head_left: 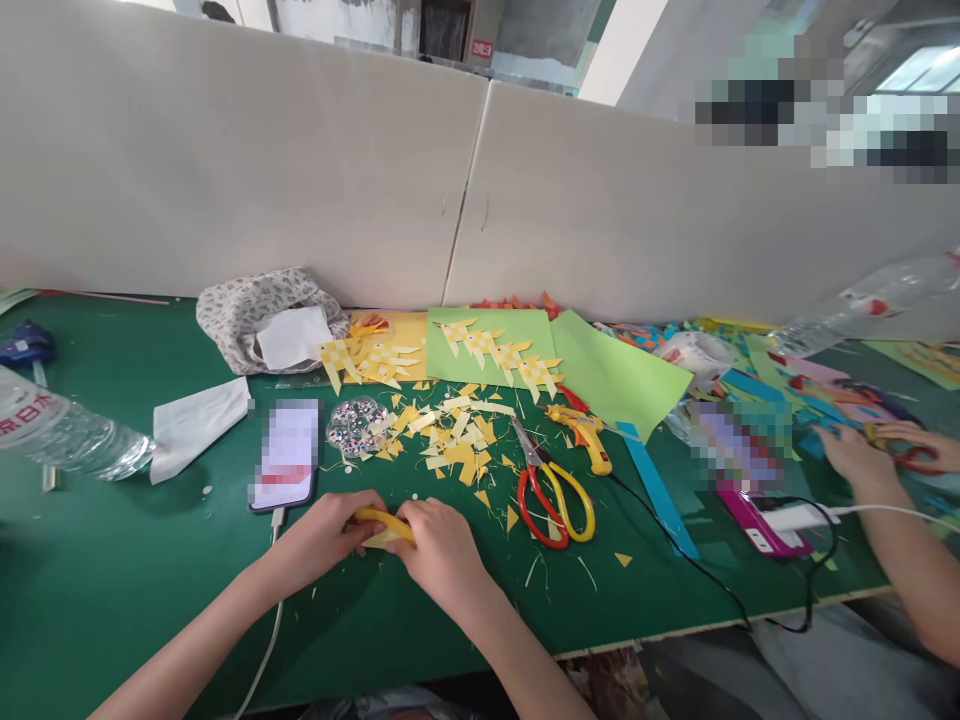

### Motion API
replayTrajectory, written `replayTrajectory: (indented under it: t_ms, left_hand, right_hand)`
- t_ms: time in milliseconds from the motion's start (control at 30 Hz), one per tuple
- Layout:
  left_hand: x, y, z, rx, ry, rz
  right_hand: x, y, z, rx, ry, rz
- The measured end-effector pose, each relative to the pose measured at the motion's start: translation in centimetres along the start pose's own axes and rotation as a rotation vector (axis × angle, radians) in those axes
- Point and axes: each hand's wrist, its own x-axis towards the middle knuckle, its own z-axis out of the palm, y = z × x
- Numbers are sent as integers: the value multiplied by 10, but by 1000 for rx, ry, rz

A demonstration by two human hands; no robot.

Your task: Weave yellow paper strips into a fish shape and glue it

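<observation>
Near the table's front edge, my left hand (339, 530) and my right hand (441, 548) pinch the two ends of a bent yellow paper strip (385, 520). Paler yellow shows on the strip's underside. Just beyond my hands lies a scatter of yellow paper scraps (457, 445). Scissors (551, 490) with one red and one yellow handle lie to the right, blades apart. Woven yellow-and-white paper fish (495, 355) rest in a row on a green paper sheet (442, 335). More such fish (382, 362) lie on orange paper to the left.
A phone (285, 450) with a charging cable lies left of the scraps, beside a dish of googly eyes (358, 428). A yellow glue gun (585, 435) trails a black cord. A water bottle (67, 425) lies at left. At right, another person's hand (919, 445) holds scissors.
</observation>
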Motion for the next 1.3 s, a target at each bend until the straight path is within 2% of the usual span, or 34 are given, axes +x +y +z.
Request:
replayTrajectory:
  t_ms: [100, 200, 300, 367, 433, 500, 600, 733, 867, 967, 1100, 1200, 1300]
  left_hand:
    - [5, -2, -12, 53, 85, 24]
    - [13, -3, -45, 110, 155, -1]
    - [29, -5, -82, 211, 256, -49]
    - [42, -9, -99, 319, 226, -113]
    - [53, -13, -107, 421, 185, -190]
    - [59, -14, -108, 449, 190, -207]
    - [59, -10, -103, 524, 242, -236]
    - [52, 4, -99, 745, 303, -232]
    - [56, 20, -101, 885, 329, -222]
    - [76, 31, -102, 922, 326, -174]
    - [119, 44, -97, 934, 285, -72]
    - [156, 49, -85, 942, 259, -18]
    - [190, 52, -70, 949, 226, 21]
  right_hand:
    - [1, 6, -9, 110, 78, 6]
    - [18, 21, -33, 100, 199, -24]
    - [59, 43, -60, -170, 247, -23]
    - [95, 58, -72, -234, 238, -11]
    - [129, 70, -76, -292, 186, 1]
    - [155, 80, -75, -338, 128, 12]
    - [175, 93, -67, -386, 54, 11]
    - [178, 111, -60, -389, -13, -6]
    - [174, 129, -68, -306, -4, 2]
    - [174, 143, -82, -205, 92, 50]
    - [176, 156, -97, -63, 316, 133]
    - [174, 159, -95, 5, 492, 135]
    - [171, 157, -88, 37, 559, 30]
